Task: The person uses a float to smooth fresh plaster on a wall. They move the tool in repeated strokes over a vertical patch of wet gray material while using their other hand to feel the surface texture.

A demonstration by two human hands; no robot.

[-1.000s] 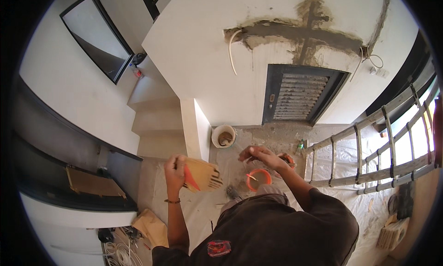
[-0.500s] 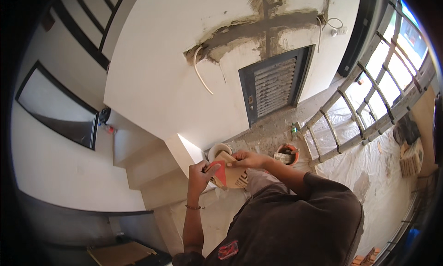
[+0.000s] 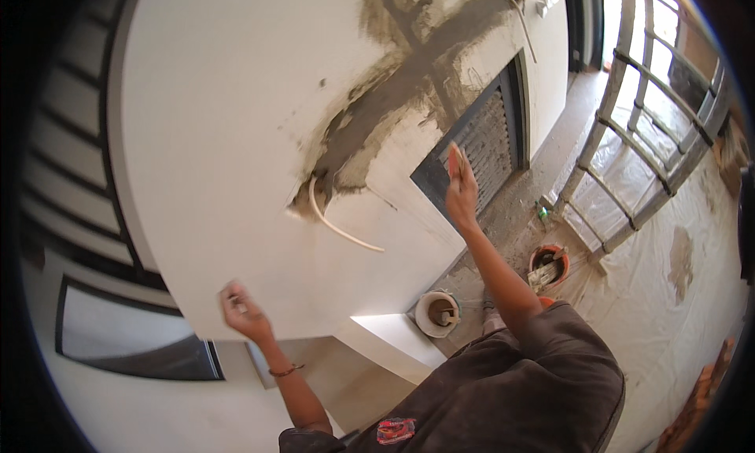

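My right hand (image 3: pixel 462 185) is raised in front of the louvred grey door (image 3: pixel 491 127), closed on a thin red-and-tan piece seen edge-on, probably cardboard. My left hand (image 3: pixel 244 311) is lower left, in front of the white wall (image 3: pixel 204 154), its fingers curled and blurred round something small that I cannot make out. A rough grey cement patch (image 3: pixel 393 91) runs across the wall between and above my hands, with a white cable (image 3: pixel 346 237) hanging from its lower end.
A white bucket (image 3: pixel 423 315) and an orange bucket (image 3: pixel 549 264) stand below on the floor. A ladder (image 3: pixel 661 170) leans at the right over plastic sheeting (image 3: pixel 645 311). Steps (image 3: pixel 314 362) and a framed dark opening (image 3: pixel 134 327) are at lower left.
My hands have separated: the right has risen toward the wall with the red-and-tan piece, the left has moved leftward. The view has turned, bringing the cement patch nearer.
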